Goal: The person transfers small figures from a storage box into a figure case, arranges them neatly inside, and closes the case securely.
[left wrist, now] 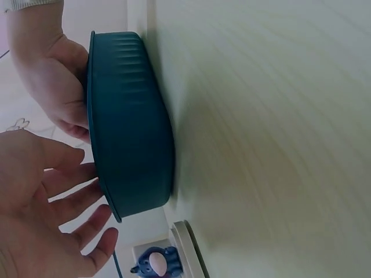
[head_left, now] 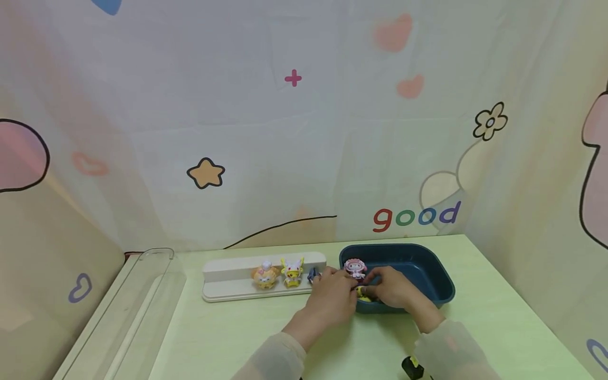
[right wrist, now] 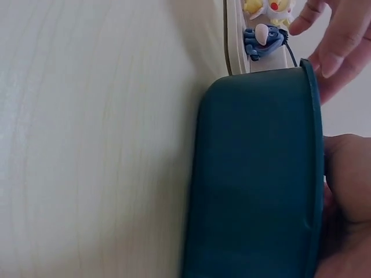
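My left hand [head_left: 332, 295] is at the left end of a dark blue-green tub [head_left: 427, 264], its loosely spread fingers [left wrist: 78, 202] reaching over the rim. Inside the tub, my right hand [head_left: 391, 287] has bent fingers beside a small yellow figurine [head_left: 363, 294]; whether they pinch it is hidden. A pink-and-white figurine [head_left: 355, 268] stands upright at the tub's left end, between both hands. On a cream stepped stand [head_left: 223, 279] just left of the tub are an orange figurine [head_left: 265, 275], a yellow-and-white figurine [head_left: 292, 273] and a blue donkey-like figurine [left wrist: 159, 262], partly covered by my left hand in the head view.
A long clear cover [head_left: 142, 311] lies along the table's left side. Near my right sleeve on the pale table [head_left: 228, 338] is a small black-and-yellow object [head_left: 412, 368]. A printed curtain [head_left: 266, 132] hangs behind the table and at its sides.
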The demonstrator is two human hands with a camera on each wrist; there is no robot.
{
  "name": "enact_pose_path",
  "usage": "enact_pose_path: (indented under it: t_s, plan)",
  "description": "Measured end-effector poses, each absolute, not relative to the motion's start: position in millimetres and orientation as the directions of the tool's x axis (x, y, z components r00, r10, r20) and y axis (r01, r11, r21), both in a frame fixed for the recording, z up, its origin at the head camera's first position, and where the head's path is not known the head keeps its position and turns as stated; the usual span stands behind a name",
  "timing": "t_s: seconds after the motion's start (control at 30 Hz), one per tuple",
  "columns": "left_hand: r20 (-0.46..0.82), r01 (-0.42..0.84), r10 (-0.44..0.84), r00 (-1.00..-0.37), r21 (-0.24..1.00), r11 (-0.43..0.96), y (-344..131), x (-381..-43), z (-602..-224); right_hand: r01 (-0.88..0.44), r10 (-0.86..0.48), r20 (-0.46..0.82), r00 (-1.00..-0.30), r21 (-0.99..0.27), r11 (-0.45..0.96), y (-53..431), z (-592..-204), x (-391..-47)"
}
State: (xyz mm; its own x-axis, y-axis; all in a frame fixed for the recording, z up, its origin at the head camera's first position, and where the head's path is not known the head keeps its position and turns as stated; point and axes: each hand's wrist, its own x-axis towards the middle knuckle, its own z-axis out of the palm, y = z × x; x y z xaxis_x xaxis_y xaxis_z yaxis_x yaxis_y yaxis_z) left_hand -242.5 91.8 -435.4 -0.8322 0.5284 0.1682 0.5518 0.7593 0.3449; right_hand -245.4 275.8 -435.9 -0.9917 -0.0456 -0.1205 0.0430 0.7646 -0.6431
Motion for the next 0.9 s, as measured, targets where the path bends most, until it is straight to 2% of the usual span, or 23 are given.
enact_pose_path:
  t_s: [0.17, 0.3, 0.73, 0.9]
  plan:
    - [0.199, 0.555, 0.523, -0.829, 0.412, 0.723, 84.6, -243.5, -436.0, 0.06, -0.038, -0.135, -0.99, -0.651, 0.757, 278.3, -432.2, -244.0]
    - [0.226, 0.567, 0.523, -0.821, 0.418, 0.709, 79.3, -244.9, -436.1, 0.065, -0.019, -0.121, -0.992, -0.647, 0.76, 279.5, -427.7, -242.5]
    - [0.26, 0.551, 0.493, -0.83, 0.51, 0.66, 58.3, -244.2, -435.0, 0.033, 0.038, -0.007, -0.999, -0.658, 0.752, 260.4, -413.6, -237.1]
    - [0.259, 0.528, 0.47, -0.844, 0.554, 0.644, 45.4, -242.9, -434.8, 0.003, 0.057, 0.054, -0.997, -0.707, 0.708, 244.4, -409.0, -234.3]
